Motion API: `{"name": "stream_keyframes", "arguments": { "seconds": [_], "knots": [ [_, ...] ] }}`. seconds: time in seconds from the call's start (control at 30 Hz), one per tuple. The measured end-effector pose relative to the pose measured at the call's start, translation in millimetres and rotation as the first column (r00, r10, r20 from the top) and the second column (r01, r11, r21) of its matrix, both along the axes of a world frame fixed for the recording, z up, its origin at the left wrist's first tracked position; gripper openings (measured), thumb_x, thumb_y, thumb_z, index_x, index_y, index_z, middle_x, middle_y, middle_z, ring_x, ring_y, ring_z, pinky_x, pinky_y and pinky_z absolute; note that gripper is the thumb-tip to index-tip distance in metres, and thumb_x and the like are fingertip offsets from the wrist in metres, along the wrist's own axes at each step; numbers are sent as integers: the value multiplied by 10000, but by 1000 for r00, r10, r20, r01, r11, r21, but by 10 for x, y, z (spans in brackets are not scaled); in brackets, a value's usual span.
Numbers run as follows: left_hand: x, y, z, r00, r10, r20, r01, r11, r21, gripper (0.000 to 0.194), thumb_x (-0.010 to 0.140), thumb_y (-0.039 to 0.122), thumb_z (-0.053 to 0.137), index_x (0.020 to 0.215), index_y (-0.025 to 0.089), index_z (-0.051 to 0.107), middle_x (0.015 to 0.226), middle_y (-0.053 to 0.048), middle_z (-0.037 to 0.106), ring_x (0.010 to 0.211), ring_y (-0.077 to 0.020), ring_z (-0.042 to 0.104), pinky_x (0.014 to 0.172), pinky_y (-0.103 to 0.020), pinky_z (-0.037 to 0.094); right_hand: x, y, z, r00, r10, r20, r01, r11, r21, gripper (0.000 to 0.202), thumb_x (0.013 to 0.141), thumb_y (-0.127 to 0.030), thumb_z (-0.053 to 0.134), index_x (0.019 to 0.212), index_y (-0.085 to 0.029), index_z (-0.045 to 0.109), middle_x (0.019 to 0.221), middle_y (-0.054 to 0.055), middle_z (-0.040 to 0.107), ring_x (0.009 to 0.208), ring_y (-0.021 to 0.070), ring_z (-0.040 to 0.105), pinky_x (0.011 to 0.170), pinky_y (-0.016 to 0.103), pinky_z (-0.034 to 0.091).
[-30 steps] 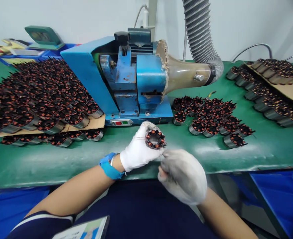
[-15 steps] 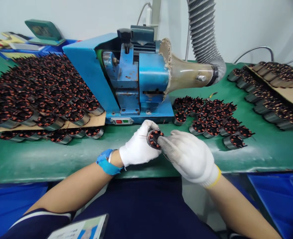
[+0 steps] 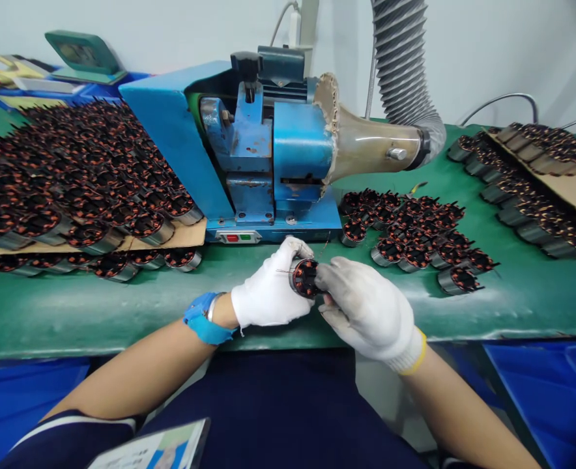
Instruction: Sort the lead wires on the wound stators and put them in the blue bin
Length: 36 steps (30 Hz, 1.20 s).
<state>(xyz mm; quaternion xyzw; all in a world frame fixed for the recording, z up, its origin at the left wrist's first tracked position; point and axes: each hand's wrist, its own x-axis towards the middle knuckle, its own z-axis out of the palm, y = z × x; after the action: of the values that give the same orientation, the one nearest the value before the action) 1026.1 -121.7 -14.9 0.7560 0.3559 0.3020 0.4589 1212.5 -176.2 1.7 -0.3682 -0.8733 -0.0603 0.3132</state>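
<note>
In front of the machine, my white-gloved left hand (image 3: 274, 290) is closed around a motor stator (image 3: 303, 279), a steel ring with a black core and copper windings. The stator's open face is turned up toward me. Thin wire ends stick out on its left side, and another fine wire rises above it. My right hand (image 3: 373, 306), gloved with grey-stained fingertips, has its bent fingers against the stator's right edge. The fingers are drawn together, but what lies between the tips is hidden.
A blue machine (image 3: 249, 163) with red and green buttons stands behind my hands, joined to a grey duct hose (image 3: 403, 58). Stators crowd a cardboard sheet (image 3: 190, 236) at left. More stators (image 3: 415, 228) stand right of the machine, and others (image 3: 537, 208) at far right.
My right fingers have drawn back from over the stator's face to its right edge and bent inward. A fine wire now shows above the stator. My left hand keeps its hold.
</note>
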Motion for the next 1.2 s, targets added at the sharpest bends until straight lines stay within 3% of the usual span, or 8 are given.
{"name": "stream_keyframes", "arguments": {
  "seconds": [0.13,0.37,0.47,0.53,0.7,0.9,1.07,1.2],
  "knots": [
    [-22,6,85,997,-76,-30,75,997,-14,477,589,156,637,993,223,392,822,5,546,720,-157,544,720,-343,481,3,-52,131,973,29,228,-54,993,106,447,843,-66,546,1282,-122,487,903,72,720,807,201,657,912,445,547],
    [-4,-56,113,994,-92,-53,90,995,-45,489,589,151,626,1002,221,373,856,2,522,698,-143,516,682,-330,478,2,-66,76,977,14,215,-48,987,151,508,852,-112,552,1348,-102,438,867,75,714,795,218,658,871,428,549],
    [-4,-69,28,997,-80,0,80,995,54,490,620,127,613,1031,230,368,846,11,513,676,-134,510,654,-316,483,9,-69,100,998,-48,49,51,997,-52,651,854,-134,500,1460,-105,266,823,43,693,693,179,635,692,311,553],
    [-10,-55,-32,994,-97,44,88,980,177,501,632,105,615,1046,239,365,857,6,508,730,-151,538,700,-332,502,-7,-105,153,994,-101,46,107,982,-158,734,850,-163,482,1504,-125,151,880,38,699,644,168,625,574,281,506],
    [-26,27,-130,986,-120,112,58,894,445,529,633,116,660,1065,243,382,989,-49,485,943,-215,551,888,-424,497,-172,-259,231,890,-265,371,271,962,39,690,898,-215,462,1517,-197,157,828,16,694,479,167,547,432,337,314],
    [-25,45,-162,988,-138,63,93,877,471,526,624,133,702,1051,229,409,1048,-77,476,971,-217,542,880,-419,508,-304,-285,62,821,-296,487,309,949,56,681,911,-200,443,1521,-255,144,688,-24,588,434,159,493,409,372,158],
    [6,28,-150,972,-192,133,90,833,545,597,620,64,678,1126,210,395,1036,-84,464,1015,-222,529,858,-387,523,-280,-269,27,901,-326,286,335,942,16,665,913,-170,448,1508,-186,150,726,-22,619,504,160,551,445,349,310],
    [-4,65,-152,986,-94,138,-8,798,602,581,617,50,660,1111,202,395,1049,-85,462,994,-208,528,891,-401,507,-214,-298,58,924,-333,187,356,929,-103,626,900,-152,459,1479,-198,226,736,-10,642,556,172,602,497,310,426]
  ]
}}
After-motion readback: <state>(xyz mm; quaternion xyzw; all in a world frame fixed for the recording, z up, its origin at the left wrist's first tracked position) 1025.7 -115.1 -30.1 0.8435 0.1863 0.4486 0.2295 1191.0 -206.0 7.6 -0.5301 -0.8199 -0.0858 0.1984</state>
